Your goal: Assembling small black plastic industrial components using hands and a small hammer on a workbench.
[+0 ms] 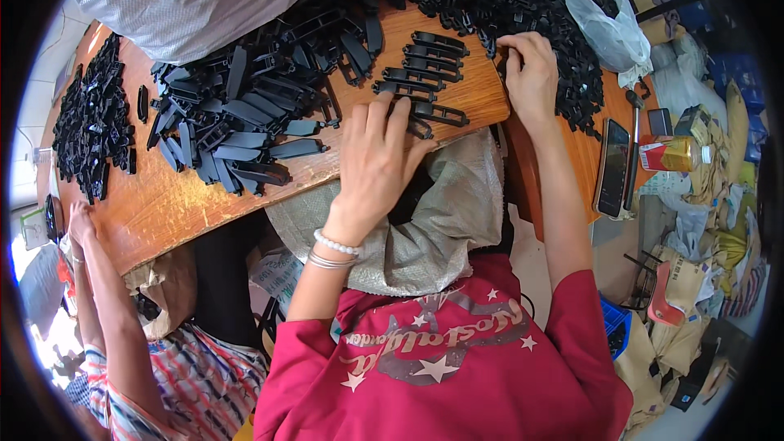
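Note:
My left hand [374,159], with a white bead bracelet and metal bangles at the wrist, is at the table's near edge. Its thumb and fingers curve around a long black plastic part [420,128], partly hidden under them. Beside it, several similar parts [433,64] lie in a stacked row on the wood, one [443,114] just right of my fingers. My right hand [532,73] is at the edge of a large heap of small black plastic pieces [523,0]. Its fingers are bent toward the thumb, near a dark piece; what they grip is too small to name.
Loose long black parts [245,106] spread over the wooden table [188,216], under a white woven sack [204,0]. Another black pile [96,118] lies left, near a co-worker's hand [80,224]. At right are a plastic bag [600,16], a phone [612,167] and a bottle [674,153].

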`<state>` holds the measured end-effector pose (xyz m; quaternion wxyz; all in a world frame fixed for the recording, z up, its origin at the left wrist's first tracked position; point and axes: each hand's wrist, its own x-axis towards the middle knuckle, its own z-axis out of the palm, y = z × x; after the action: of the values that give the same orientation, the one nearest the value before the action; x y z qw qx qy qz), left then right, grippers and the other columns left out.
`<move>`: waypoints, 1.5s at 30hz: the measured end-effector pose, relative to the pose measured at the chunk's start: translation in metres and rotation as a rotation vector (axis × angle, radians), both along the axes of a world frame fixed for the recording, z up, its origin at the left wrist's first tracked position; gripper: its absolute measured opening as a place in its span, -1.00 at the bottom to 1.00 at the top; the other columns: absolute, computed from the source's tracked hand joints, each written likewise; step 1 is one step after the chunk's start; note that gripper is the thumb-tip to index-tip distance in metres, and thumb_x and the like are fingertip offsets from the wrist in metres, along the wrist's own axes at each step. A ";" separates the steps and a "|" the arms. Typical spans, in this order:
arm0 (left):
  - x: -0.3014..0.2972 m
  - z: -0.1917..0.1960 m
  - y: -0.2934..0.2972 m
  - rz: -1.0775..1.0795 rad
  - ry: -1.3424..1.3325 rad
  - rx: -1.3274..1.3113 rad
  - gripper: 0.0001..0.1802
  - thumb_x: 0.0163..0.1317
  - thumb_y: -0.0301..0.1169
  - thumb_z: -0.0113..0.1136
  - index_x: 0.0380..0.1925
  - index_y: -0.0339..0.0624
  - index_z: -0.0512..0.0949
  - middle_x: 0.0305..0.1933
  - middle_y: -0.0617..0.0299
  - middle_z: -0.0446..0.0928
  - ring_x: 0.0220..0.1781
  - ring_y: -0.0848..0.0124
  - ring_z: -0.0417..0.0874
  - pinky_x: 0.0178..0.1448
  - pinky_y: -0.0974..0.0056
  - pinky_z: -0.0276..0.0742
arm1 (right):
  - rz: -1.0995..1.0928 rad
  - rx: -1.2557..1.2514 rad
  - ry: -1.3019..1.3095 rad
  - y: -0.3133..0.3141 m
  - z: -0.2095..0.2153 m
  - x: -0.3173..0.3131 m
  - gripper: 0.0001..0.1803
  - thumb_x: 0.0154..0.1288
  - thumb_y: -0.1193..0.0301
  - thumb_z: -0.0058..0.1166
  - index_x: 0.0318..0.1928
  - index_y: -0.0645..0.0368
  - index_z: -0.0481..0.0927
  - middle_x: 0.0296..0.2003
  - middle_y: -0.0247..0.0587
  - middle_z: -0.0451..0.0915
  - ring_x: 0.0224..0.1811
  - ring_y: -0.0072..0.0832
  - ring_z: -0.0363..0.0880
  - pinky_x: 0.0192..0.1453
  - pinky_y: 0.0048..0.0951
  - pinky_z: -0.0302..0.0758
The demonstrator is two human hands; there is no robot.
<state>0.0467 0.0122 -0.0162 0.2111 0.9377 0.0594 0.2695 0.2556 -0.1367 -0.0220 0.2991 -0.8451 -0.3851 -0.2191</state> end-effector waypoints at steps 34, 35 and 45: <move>0.000 -0.022 0.002 -0.076 -0.156 0.211 -0.52 0.12 -0.33 0.35 0.01 -0.38 0.54 0.10 0.02 0.51 0.08 0.18 0.50 0.08 0.19 0.38 | 0.598 -0.582 -0.544 -0.006 0.028 0.066 -0.84 0.12 0.50 0.02 -0.23 0.16 0.51 0.02 -0.20 0.48 0.05 -0.34 0.45 0.05 -0.35 0.39; -0.004 -0.023 0.003 -0.039 -0.188 0.187 -0.53 0.11 -0.35 0.36 -0.01 -0.39 0.54 0.08 0.00 0.52 0.07 0.16 0.51 0.05 0.17 0.40 | 0.582 -0.545 -0.536 -0.007 0.029 0.066 -0.84 0.13 0.51 0.04 -0.23 0.16 0.52 0.00 -0.20 0.49 0.02 -0.34 0.46 0.04 -0.35 0.39; -0.006 -0.031 0.008 -0.006 -0.266 0.123 -0.67 0.02 -0.62 0.36 -0.15 -0.42 0.58 -0.08 -0.01 0.57 -0.10 0.08 0.59 -0.06 0.15 0.54 | 0.501 -0.001 0.290 0.022 0.028 -0.063 -0.90 0.06 0.60 0.18 -0.39 0.25 0.52 -0.42 -0.19 0.57 -0.35 -0.24 0.55 -0.18 -0.30 0.46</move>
<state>0.0408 0.0197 -0.0470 0.1603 0.9050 0.0113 0.3940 0.1929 -0.1150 0.0057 0.3952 -0.7463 -0.5353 -0.0149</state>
